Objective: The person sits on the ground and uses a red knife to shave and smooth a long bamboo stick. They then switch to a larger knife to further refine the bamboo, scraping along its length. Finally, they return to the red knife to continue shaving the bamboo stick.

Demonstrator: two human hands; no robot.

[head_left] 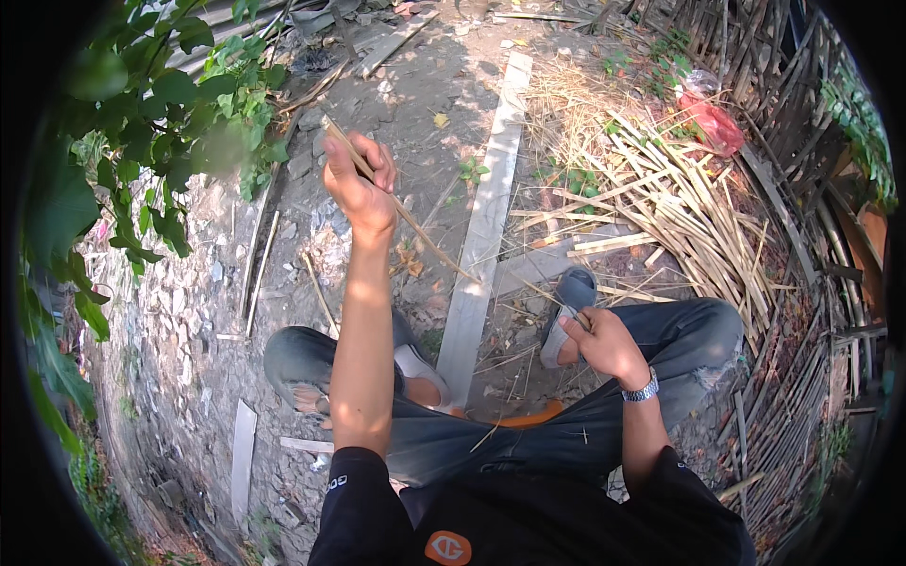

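Observation:
My left hand is raised out over the ground, its fingers closed round a long thin bamboo strip. The strip slants down to the right, and its lower end is near a grey plank on the ground. Close to my right knee, my right hand is closed on a slim knife-like tool; most of it is hidden by the fingers. A silver watch circles my right wrist. The strip and the tool are apart.
A pile of split bamboo strips lies at the right, with thin shavings beyond it. A red plastic bag rests by the stick fence. Leafy branches hang at the left. An orange curved thing shows between my legs.

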